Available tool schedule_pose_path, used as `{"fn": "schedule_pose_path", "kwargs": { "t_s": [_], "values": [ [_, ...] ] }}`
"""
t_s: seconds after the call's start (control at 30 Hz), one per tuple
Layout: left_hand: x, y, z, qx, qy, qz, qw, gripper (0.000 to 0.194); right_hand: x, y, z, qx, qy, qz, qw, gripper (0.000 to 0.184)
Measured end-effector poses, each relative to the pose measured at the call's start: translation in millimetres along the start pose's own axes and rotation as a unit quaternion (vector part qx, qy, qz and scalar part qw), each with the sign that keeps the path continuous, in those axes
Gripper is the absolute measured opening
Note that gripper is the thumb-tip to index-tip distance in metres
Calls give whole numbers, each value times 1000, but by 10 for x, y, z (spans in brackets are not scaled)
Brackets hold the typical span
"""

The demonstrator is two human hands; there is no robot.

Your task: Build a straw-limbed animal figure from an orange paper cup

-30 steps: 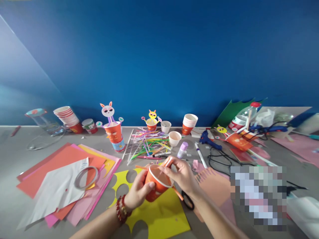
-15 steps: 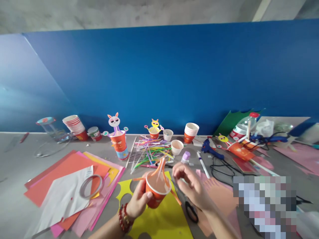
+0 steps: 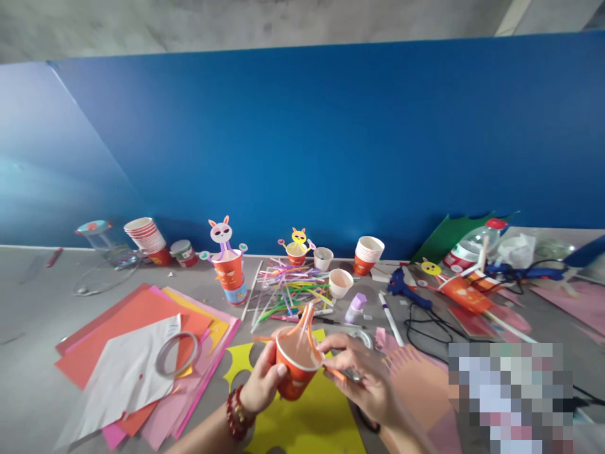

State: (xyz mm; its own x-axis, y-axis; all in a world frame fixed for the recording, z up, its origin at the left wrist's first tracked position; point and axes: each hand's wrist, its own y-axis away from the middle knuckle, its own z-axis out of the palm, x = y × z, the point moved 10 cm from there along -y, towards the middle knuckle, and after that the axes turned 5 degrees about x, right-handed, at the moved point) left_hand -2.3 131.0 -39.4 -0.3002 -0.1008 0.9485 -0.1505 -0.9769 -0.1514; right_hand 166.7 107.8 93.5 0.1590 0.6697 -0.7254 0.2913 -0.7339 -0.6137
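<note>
My left hand (image 3: pixel 265 383), with red beads at the wrist, is wrapped round an orange paper cup (image 3: pixel 297 377) tilted toward me. Orange strips (image 3: pixel 306 325) rise from inside the cup and meet in a point. One orange strip pokes out on the cup's left side. At the right rim, the fingers of my right hand (image 3: pixel 362 378) pinch another orange strip (image 3: pixel 336 374) that sticks out of the cup. Beneath both hands lies a yellow sheet (image 3: pixel 307 422) with round holes cut in it. Scissors are partly hidden under my right hand.
Coloured pipe-cleaner-like strips (image 3: pixel 293 287) lie behind the cup. A finished-looking rabbit-faced cup figure (image 3: pixel 227 268) stands at left. Coloured paper (image 3: pixel 137 309) carries a tape roll (image 3: pixel 163 369). At right are a blue glue gun (image 3: pixel 406 290) with its cord and a white marker (image 3: pixel 390 318).
My right hand has come down from beside the cup to its right rim and taken hold of the orange strip there. My left hand still holds the cup.
</note>
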Motion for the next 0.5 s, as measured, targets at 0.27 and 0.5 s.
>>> {"fn": "schedule_pose_path", "kwargs": {
  "t_s": [0.27, 0.5],
  "values": [
    [161, -19, 146, -42, 17, 22, 999, 72, 240, 56, -31, -2, -96, 85, 992, 37],
    [313, -14, 350, -81, 14, 14, 997, 70, 310, -249, 97, -29, -94, 182, 978, 19]
  ]
}}
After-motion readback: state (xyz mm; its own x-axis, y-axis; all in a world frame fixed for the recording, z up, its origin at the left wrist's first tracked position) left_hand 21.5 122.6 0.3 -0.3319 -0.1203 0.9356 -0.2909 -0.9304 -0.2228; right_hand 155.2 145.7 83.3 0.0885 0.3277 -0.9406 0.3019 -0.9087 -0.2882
